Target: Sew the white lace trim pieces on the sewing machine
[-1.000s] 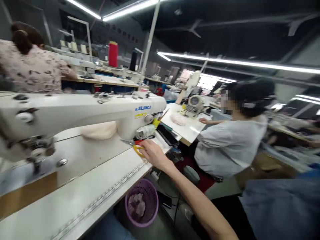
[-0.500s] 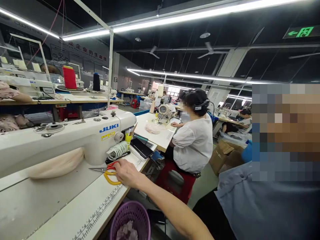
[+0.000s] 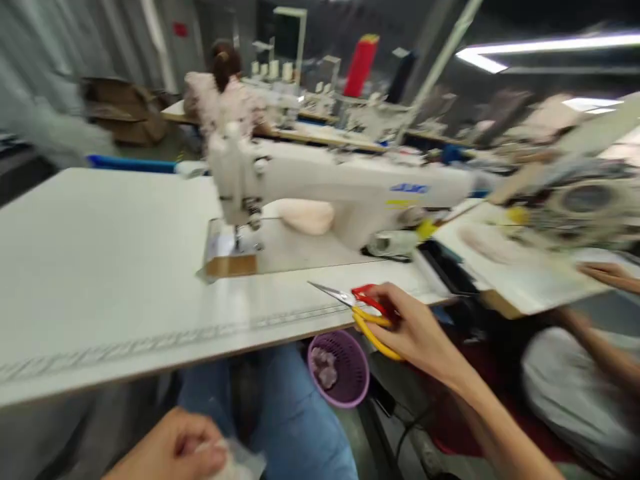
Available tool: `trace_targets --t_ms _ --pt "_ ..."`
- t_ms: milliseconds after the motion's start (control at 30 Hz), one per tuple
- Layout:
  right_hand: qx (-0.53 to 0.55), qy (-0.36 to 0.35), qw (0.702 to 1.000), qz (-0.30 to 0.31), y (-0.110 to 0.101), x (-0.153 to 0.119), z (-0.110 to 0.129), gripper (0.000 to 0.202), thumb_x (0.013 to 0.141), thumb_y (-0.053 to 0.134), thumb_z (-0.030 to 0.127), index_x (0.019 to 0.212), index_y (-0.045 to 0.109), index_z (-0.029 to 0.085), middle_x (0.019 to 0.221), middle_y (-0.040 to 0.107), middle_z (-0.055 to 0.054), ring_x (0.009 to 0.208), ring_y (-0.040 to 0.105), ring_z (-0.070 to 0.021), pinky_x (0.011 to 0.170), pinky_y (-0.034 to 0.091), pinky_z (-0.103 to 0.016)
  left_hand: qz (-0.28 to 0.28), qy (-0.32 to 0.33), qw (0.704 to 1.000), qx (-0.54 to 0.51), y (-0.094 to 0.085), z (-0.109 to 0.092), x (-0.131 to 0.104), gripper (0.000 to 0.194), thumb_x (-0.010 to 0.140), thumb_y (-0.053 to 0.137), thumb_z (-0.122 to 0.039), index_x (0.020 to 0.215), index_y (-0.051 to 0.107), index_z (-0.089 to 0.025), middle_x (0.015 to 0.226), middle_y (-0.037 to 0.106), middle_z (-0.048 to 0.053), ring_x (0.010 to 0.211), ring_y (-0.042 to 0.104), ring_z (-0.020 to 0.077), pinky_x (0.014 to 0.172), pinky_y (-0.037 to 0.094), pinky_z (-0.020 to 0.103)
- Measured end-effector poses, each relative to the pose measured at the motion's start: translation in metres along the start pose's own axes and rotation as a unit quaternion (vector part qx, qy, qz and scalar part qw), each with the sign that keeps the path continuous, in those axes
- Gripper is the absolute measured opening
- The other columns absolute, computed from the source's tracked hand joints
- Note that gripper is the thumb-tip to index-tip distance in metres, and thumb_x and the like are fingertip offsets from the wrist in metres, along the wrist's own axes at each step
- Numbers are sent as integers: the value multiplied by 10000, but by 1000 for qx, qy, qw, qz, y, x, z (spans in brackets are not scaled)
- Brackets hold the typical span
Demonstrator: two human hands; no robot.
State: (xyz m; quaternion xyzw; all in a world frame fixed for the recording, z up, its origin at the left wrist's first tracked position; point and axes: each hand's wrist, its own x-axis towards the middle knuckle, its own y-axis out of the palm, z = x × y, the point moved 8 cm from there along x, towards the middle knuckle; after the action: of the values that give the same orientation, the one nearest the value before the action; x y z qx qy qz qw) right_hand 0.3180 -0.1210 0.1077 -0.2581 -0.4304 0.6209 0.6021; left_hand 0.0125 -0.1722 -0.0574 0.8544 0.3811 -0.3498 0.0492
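My right hand (image 3: 415, 327) is closed on a pair of scissors (image 3: 373, 313) with red and yellow handles. Their blades point left over the front edge of the sewing table (image 3: 125, 253). Low in the view, over my lap, my left hand (image 3: 185, 443) is closed with fingers curled round a pale, thin, partly see-through material (image 3: 237, 463); its exact kind is blurred. A white sewing machine (image 3: 360, 180) stands behind the scissors, and a pale pink piece of fabric (image 3: 310, 217) lies beneath its arm.
Below the table edge stands a purple basket (image 3: 350, 363) with pale scraps in it. A black phone (image 3: 445, 267) and a bundle of light cord (image 3: 395, 243) lie at the table's right end. A co-worker's hand (image 3: 607, 273) shows at the neighbouring machine.
The view has swung left and down, bringing my left hand and lap into sight. My right hand has lifted the scissors from beside the cord toward the table's front edge.
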Motion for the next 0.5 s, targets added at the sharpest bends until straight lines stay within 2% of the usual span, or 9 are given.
trace_targets --t_ms 33,67,133,200,333,500 --pt "47 -3 998 49 12 -4 10 281 773 640 252 1009 494 211 945 587 -32 784 569 -174 706 463 -277 4 12 999 -33 0 3 -9 558 585 683 -687 663 687 -134 472 386 -58 468 293 66 467 217 220" --pt "88 -7 987 135 30 -11 23 296 750 657 236 1007 510 225 961 592 -16 807 578 -169 723 463 -262 22 2 998 -62 2 6 -16 571 598 678 -678 715 704 -120 488 392 -53 480 278 67 469 188 221" --pt "130 -12 956 263 62 -26 46 360 684 700 218 1006 540 236 1001 599 -2 878 578 -176 785 452 -255 17 -10 997 -79 -1 5 -24 550 602 696 -641 738 723 -109 494 372 -52 498 259 72 471 165 223" --pt "145 -11 926 349 91 -39 62 412 630 731 219 1007 566 229 1007 610 -3 905 572 -187 810 439 -259 13 -23 996 -82 -2 4 -28 515 600 713 -607 737 732 -111 499 390 -45 506 279 78 472 180 219" --pt "154 2 895 418 131 -45 65 467 560 784 269 982 594 211 988 621 -7 878 560 -191 794 424 -269 13 -20 995 -94 1 7 -31 475 610 716 -571 755 739 -120 529 462 -27 516 334 86 485 222 212" --pt "130 11 889 440 146 -45 57 482 555 804 300 979 596 206 956 618 -2 823 536 -180 735 400 -263 19 -31 996 -82 2 11 -32 452 622 714 -549 755 751 -120 520 467 -24 509 321 86 475 213 212"
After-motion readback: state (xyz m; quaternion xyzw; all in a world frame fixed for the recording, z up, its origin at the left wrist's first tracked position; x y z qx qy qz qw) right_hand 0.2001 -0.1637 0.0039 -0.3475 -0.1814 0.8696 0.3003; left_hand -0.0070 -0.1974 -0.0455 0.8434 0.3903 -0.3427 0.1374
